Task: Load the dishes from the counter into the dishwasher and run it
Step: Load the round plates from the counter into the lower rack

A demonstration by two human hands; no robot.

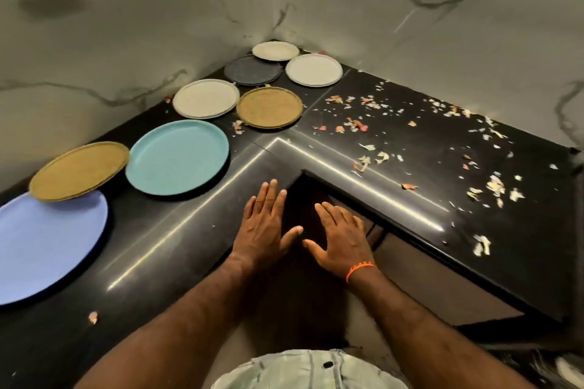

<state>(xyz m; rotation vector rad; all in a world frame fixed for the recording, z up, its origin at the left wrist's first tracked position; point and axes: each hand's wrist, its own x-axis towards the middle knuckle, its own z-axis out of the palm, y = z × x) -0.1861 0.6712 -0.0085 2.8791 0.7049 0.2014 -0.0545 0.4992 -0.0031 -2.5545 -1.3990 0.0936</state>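
Black polished bench [189, 224], L-shaped, carrying eight flat plates along its left wing and back corner: blue plate [47, 246] at the near left edge with a tan plate [79, 170] overlapping its rim, teal plate [177, 158] next, the rest toward the corner. Left hand [264, 224] and right hand [343, 234] flat, fingers straight, each grip apart and holding nothing, hovering over the inner corner, probably about to reach. No dishwasher in view; food scraps [410, 142] across the right wing.

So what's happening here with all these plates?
A person stands at the inside corner of a black counter, both hands empty: left hand and right hand held out flat, fingers straight. Eight plates, including a turquoise plate, lie untouched on the counter. Food scraps litter the right side. No dishwasher shows.
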